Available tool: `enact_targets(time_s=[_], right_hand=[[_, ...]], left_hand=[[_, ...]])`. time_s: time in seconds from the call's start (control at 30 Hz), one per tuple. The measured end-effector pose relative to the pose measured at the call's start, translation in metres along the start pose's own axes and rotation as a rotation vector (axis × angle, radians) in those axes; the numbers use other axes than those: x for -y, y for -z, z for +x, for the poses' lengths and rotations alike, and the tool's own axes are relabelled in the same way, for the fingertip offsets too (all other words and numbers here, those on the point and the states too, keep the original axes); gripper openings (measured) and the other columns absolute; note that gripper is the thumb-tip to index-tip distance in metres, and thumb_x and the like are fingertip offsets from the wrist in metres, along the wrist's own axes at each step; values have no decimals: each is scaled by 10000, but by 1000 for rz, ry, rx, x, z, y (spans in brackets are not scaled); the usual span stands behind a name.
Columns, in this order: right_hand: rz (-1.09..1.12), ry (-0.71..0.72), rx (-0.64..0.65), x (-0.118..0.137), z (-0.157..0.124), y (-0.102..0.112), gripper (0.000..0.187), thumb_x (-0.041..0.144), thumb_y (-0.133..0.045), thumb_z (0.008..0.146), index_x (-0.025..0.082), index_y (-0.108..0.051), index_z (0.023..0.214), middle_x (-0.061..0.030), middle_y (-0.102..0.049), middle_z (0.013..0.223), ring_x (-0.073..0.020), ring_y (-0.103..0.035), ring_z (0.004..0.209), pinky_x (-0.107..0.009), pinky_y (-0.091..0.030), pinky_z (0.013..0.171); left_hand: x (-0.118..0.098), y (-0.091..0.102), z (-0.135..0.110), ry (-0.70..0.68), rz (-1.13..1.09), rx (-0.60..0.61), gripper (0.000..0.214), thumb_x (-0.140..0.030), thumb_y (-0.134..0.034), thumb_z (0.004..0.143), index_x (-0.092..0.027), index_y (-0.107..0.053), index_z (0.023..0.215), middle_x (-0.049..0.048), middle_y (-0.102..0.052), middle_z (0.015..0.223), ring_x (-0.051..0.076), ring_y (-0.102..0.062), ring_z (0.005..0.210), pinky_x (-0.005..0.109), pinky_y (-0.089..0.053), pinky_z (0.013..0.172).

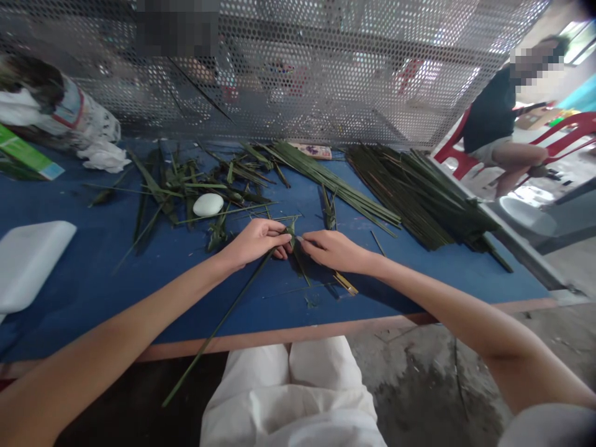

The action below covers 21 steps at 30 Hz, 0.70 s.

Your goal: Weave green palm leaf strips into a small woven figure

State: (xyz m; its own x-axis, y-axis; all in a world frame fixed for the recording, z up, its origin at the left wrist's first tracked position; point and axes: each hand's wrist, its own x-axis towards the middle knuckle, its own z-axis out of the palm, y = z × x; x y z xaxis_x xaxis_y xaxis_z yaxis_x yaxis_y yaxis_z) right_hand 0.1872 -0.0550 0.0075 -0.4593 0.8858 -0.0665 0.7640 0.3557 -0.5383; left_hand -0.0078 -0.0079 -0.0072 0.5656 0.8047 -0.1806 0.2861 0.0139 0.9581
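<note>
My left hand [254,243] and my right hand [333,251] meet above the blue table top [139,279], fingers pinched on a small knot of narrow green palm-leaf strips [292,245]. One long strip [218,326] runs from that knot down past the table's front edge. Its folded centre is partly hidden by my fingers. Beyond my left hand lies a white egg-shaped object [208,205] among a loose heap of folded leaf pieces [195,186]. A bundle of long leaf strips [330,183] lies beyond my right hand, with a larger bundle [419,198] to its right.
A perforated metal screen [279,74] stands along the table's far side. A white foam tray [28,264] lies at the left, near a green box [23,152] and a white bag [60,112]. A seated person [493,118] occupies a red plastic chair at the upper right.
</note>
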Motion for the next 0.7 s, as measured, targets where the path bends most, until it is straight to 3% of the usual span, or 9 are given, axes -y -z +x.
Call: enact_targets(time_s=[0.7], right_hand=[[-130, -4, -32, -1, 1, -3, 252, 212, -413, 957, 154, -567, 765, -23, -563, 700, -111, -425, 604, -249, -234, 588]], left_hand=[[-3, -1, -1, 4, 20, -2, 294, -395, -712, 772, -110, -645, 742, 94, -694, 720, 168, -660, 643, 277, -569, 616]])
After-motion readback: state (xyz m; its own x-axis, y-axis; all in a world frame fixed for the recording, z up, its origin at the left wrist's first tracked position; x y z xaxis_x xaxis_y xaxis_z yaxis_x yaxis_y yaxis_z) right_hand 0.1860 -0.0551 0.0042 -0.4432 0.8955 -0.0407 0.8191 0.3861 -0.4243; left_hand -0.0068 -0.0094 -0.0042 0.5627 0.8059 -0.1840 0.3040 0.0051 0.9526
